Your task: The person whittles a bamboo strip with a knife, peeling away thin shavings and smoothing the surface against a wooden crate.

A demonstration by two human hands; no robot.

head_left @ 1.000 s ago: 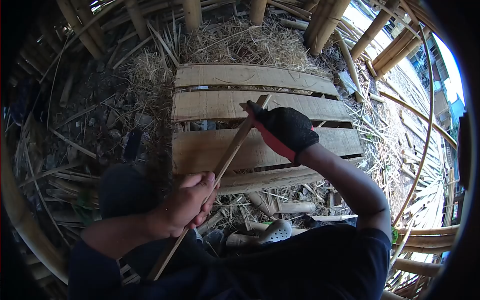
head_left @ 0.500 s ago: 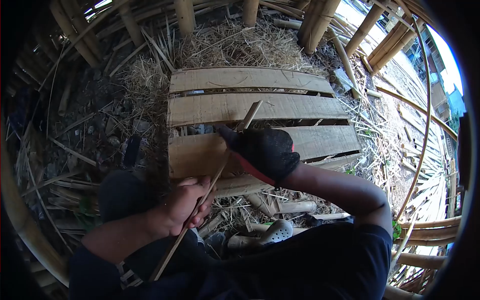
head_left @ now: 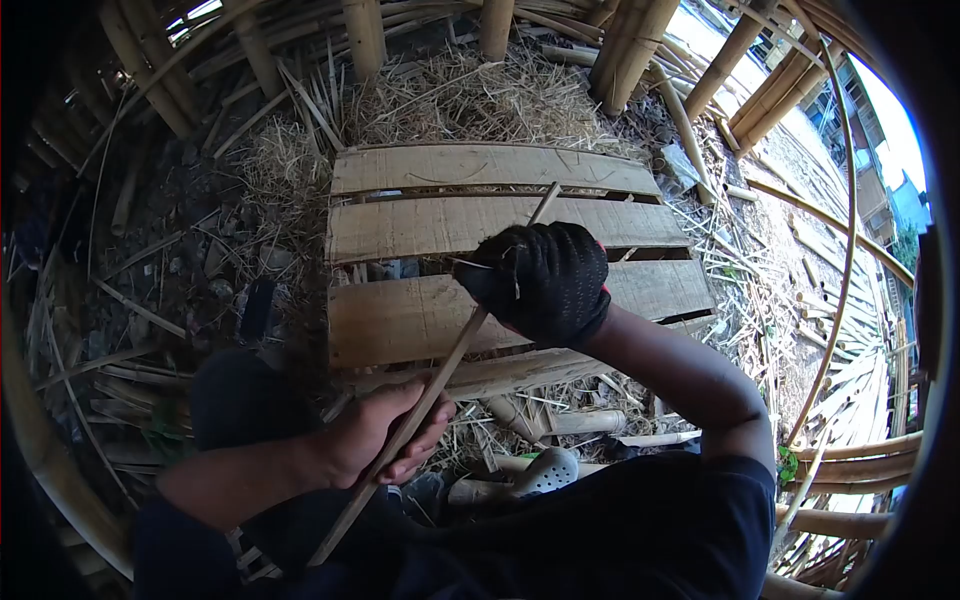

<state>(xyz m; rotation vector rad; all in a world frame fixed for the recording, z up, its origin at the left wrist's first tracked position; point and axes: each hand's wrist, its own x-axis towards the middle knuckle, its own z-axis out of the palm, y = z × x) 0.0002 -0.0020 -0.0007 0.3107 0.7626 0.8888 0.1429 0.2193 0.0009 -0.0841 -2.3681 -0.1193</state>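
A long, narrow bamboo strip [head_left: 437,385] runs slantwise from my lap up over a slatted wooden bench [head_left: 400,318]. My bare left hand [head_left: 388,432] cradles its lower part, with the strip lying across the palm and the fingers curled loosely beneath. Farther up, my right hand [head_left: 540,280], in a black glove with red edging, is closed around the strip. The strip's tip sticks out beyond the glove, over the middle slat. A thin pale sliver shows at the glove's fingers. Whether the glove also holds a tool is hidden.
Behind the bench lies a heap of straw-like shavings [head_left: 450,105], with upright bamboo posts [head_left: 495,30] beyond. Split bamboo pieces [head_left: 850,350] cover the ground at right. A perforated grey clog [head_left: 552,470] shows below the bench. A dark flat object [head_left: 257,310] lies left.
My right hand has turned and moved slightly up and right, its fingers now wrapped over the strip. My left hand has loosened and opened somewhat around the lower part.
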